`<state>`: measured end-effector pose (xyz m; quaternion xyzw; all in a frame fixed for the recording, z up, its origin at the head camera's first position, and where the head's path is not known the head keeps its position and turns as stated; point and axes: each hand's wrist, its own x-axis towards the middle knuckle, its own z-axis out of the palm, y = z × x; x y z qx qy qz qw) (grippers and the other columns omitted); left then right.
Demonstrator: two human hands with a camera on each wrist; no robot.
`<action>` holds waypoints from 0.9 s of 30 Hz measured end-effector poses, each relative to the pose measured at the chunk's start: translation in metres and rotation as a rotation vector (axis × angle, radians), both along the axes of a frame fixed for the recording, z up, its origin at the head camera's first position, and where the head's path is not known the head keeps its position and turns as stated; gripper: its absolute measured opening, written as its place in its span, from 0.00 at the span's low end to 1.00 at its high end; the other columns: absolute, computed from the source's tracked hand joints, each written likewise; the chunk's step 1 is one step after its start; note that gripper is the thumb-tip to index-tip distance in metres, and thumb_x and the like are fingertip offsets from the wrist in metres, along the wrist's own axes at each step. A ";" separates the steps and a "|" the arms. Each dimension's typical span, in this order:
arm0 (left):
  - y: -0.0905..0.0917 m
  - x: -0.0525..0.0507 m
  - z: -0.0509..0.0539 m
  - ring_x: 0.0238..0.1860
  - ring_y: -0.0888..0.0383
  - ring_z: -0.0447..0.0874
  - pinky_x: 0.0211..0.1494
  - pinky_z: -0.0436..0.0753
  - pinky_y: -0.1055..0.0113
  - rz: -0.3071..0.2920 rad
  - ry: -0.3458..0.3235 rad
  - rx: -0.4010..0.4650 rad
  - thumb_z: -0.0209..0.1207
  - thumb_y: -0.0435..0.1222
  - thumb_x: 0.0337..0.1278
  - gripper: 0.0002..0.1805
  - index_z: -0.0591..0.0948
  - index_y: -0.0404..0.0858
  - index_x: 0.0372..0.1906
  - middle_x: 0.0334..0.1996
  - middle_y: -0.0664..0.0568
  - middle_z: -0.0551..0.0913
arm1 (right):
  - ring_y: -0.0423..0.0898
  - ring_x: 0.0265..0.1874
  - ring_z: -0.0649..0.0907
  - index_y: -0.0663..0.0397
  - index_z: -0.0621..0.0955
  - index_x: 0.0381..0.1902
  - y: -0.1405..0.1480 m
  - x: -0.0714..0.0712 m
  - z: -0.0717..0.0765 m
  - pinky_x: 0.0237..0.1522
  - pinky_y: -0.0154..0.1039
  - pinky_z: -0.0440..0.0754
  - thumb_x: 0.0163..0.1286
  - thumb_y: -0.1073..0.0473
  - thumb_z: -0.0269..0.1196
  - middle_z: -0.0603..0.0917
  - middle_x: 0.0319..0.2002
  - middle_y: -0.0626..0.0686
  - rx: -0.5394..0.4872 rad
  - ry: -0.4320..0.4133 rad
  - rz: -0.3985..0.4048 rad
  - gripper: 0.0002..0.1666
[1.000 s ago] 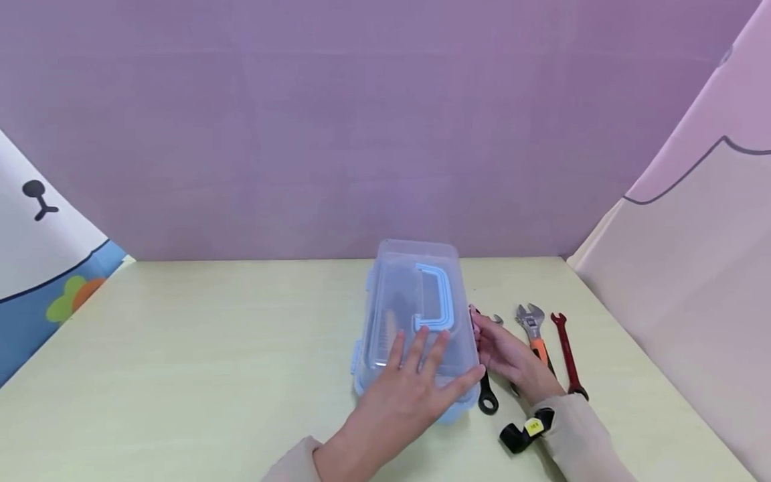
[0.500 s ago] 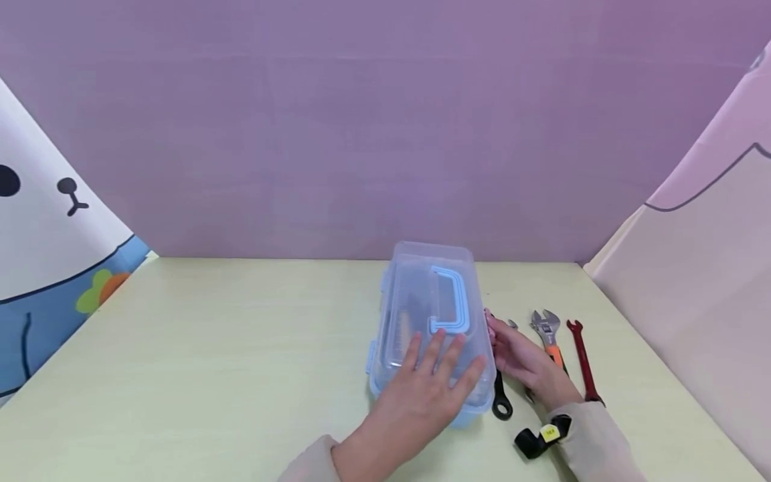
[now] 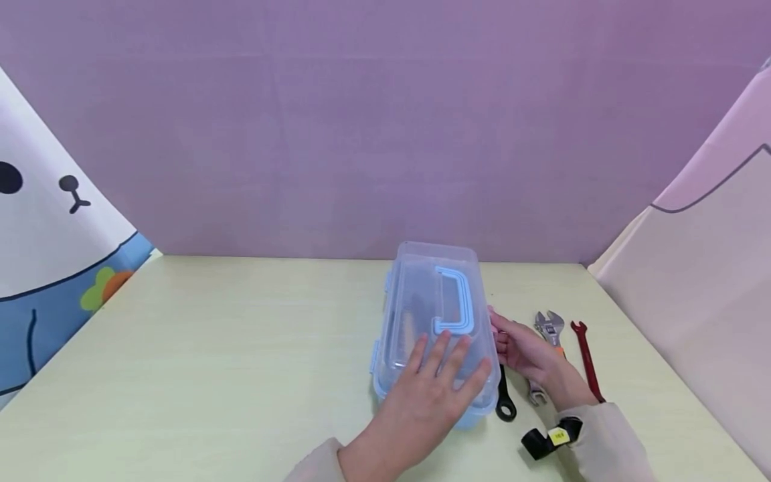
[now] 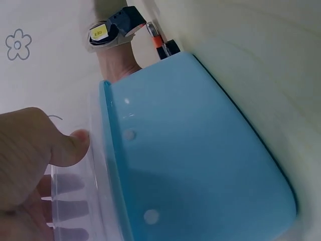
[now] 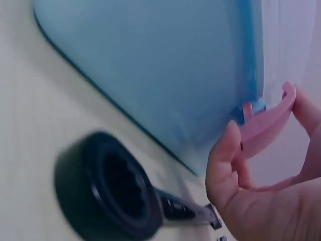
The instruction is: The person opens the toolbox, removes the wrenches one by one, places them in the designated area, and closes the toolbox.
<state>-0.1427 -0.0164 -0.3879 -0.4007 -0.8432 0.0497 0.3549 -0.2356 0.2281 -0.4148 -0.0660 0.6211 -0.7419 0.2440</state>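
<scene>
A toolbox with a clear lid (image 3: 415, 288) and a light blue base (image 4: 195, 145) stands on the table, its blue handle (image 3: 464, 301) lying flat on top. My left hand (image 3: 415, 408) rests on the near part of the lid, fingers straight and spread. On the box's right side, my right hand (image 3: 536, 358) pinches a pink latch (image 5: 266, 125) between thumb and fingers. In the right wrist view the latch stands tilted out from the lid's rim, its lower end at a blue hinge. The lid lies down on the base.
Beside my right hand lie a black ring-ended wrench (image 3: 504, 402), an adjustable wrench (image 3: 549, 327) with an orange-marked handle and a red wrench (image 3: 587, 361). Another wrench's jaw end (image 3: 536, 393) shows under the hand. A purple backdrop (image 3: 373, 134) rises behind the table (image 3: 241, 348).
The head view has shifted, so everything appears farther right. My right wrist has drawn slightly away from the box, uncovering a wrench end below it. The left hand stays on the lid.
</scene>
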 end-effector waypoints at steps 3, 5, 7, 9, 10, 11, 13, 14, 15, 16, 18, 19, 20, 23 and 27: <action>0.000 -0.001 0.000 0.63 0.48 0.73 0.63 0.77 0.52 -0.001 0.006 0.009 0.60 0.40 0.58 0.27 0.70 0.52 0.64 0.64 0.47 0.73 | 0.35 0.37 0.85 0.39 0.83 0.37 -0.004 0.001 0.002 0.41 0.30 0.83 0.77 0.45 0.45 0.87 0.33 0.41 0.033 0.004 -0.018 0.21; -0.001 -0.001 0.000 0.63 0.48 0.73 0.63 0.77 0.52 -0.003 0.005 0.016 0.60 0.40 0.58 0.26 0.71 0.52 0.63 0.63 0.47 0.73 | 0.36 0.37 0.85 0.38 0.83 0.37 -0.006 0.003 0.004 0.41 0.30 0.83 0.76 0.43 0.45 0.88 0.34 0.41 0.054 0.003 -0.034 0.21; -0.001 0.000 0.000 0.63 0.47 0.74 0.63 0.77 0.51 -0.006 0.002 0.018 0.60 0.40 0.58 0.27 0.70 0.52 0.64 0.63 0.47 0.74 | 0.35 0.36 0.85 0.38 0.83 0.36 -0.007 0.005 0.004 0.41 0.29 0.83 0.76 0.43 0.46 0.87 0.34 0.41 0.075 -0.008 -0.055 0.20; 0.000 0.001 0.000 0.62 0.47 0.74 0.63 0.77 0.51 -0.007 -0.003 0.017 0.60 0.40 0.58 0.27 0.70 0.52 0.64 0.63 0.47 0.74 | 0.35 0.35 0.85 0.39 0.82 0.36 -0.007 0.007 0.005 0.39 0.29 0.83 0.75 0.42 0.47 0.87 0.33 0.41 0.101 -0.017 -0.076 0.19; 0.000 0.002 0.000 0.62 0.47 0.74 0.63 0.77 0.51 -0.007 -0.005 0.016 0.60 0.40 0.58 0.27 0.70 0.52 0.64 0.63 0.47 0.74 | 0.35 0.35 0.84 0.39 0.82 0.36 -0.007 0.008 0.006 0.39 0.29 0.83 0.75 0.41 0.47 0.87 0.32 0.40 0.116 -0.018 -0.083 0.19; 0.000 0.002 -0.001 0.62 0.47 0.74 0.63 0.77 0.51 -0.007 -0.007 0.015 0.59 0.40 0.58 0.27 0.70 0.52 0.64 0.63 0.47 0.74 | 0.35 0.34 0.84 0.40 0.82 0.36 -0.007 0.009 0.006 0.38 0.29 0.83 0.75 0.41 0.47 0.86 0.32 0.40 0.129 -0.020 -0.091 0.19; 0.001 0.003 -0.001 0.62 0.47 0.74 0.63 0.77 0.51 -0.007 -0.006 0.017 0.58 0.39 0.59 0.26 0.71 0.53 0.64 0.62 0.47 0.74 | 0.36 0.33 0.84 0.40 0.81 0.36 -0.006 0.010 0.008 0.36 0.29 0.83 0.74 0.40 0.48 0.86 0.32 0.40 0.157 -0.018 -0.104 0.19; 0.001 0.003 -0.001 0.62 0.47 0.74 0.63 0.77 0.51 -0.007 -0.006 0.018 0.58 0.39 0.59 0.26 0.71 0.53 0.64 0.62 0.47 0.74 | 0.36 0.33 0.84 0.40 0.80 0.36 -0.006 0.011 0.008 0.36 0.29 0.83 0.74 0.40 0.48 0.86 0.32 0.40 0.166 -0.016 -0.108 0.19; 0.002 0.003 -0.001 0.62 0.47 0.74 0.63 0.77 0.51 -0.007 -0.004 0.019 0.58 0.39 0.60 0.26 0.71 0.52 0.64 0.62 0.47 0.74 | 0.36 0.33 0.84 0.40 0.80 0.36 -0.005 0.010 0.008 0.35 0.29 0.83 0.74 0.39 0.48 0.86 0.32 0.40 0.169 -0.013 -0.106 0.19; 0.003 0.004 -0.001 0.62 0.47 0.74 0.63 0.77 0.52 -0.009 -0.001 0.022 0.58 0.39 0.60 0.25 0.71 0.52 0.63 0.62 0.47 0.74 | 0.36 0.33 0.84 0.40 0.81 0.36 -0.004 0.010 0.008 0.35 0.29 0.82 0.74 0.39 0.48 0.86 0.31 0.40 0.177 -0.012 -0.105 0.19; 0.004 0.003 -0.001 0.62 0.48 0.74 0.63 0.77 0.52 -0.013 0.006 0.028 0.58 0.39 0.60 0.25 0.71 0.52 0.63 0.62 0.47 0.74 | 0.36 0.33 0.84 0.39 0.81 0.36 -0.002 0.010 0.007 0.35 0.29 0.82 0.74 0.38 0.47 0.86 0.32 0.40 0.177 -0.025 -0.091 0.20; 0.004 0.003 -0.001 0.62 0.47 0.74 0.63 0.77 0.52 -0.015 0.008 0.029 0.58 0.40 0.59 0.26 0.71 0.52 0.63 0.62 0.47 0.74 | 0.36 0.33 0.84 0.38 0.81 0.36 -0.002 0.009 0.006 0.36 0.29 0.82 0.74 0.38 0.46 0.86 0.32 0.40 0.171 -0.036 -0.082 0.20; 0.004 0.003 -0.001 0.62 0.47 0.74 0.63 0.77 0.52 -0.017 0.011 0.030 0.59 0.40 0.59 0.26 0.71 0.52 0.63 0.62 0.47 0.74 | 0.36 0.34 0.84 0.37 0.81 0.36 -0.001 0.009 0.005 0.36 0.29 0.82 0.74 0.38 0.46 0.86 0.32 0.40 0.170 -0.046 -0.077 0.21; 0.005 0.002 0.000 0.62 0.47 0.74 0.63 0.77 0.52 -0.022 0.017 0.033 0.60 0.40 0.58 0.26 0.71 0.52 0.63 0.62 0.47 0.74 | 0.36 0.34 0.84 0.36 0.82 0.35 0.000 0.008 0.002 0.38 0.30 0.82 0.75 0.38 0.45 0.87 0.32 0.40 0.164 -0.068 -0.069 0.21; 0.005 0.000 -0.001 0.62 0.48 0.74 0.63 0.77 0.52 -0.023 0.024 0.032 0.60 0.40 0.57 0.26 0.72 0.53 0.62 0.62 0.47 0.74 | 0.36 0.36 0.85 0.36 0.82 0.35 0.001 0.007 -0.001 0.40 0.31 0.82 0.75 0.39 0.45 0.87 0.33 0.40 0.164 -0.051 -0.078 0.21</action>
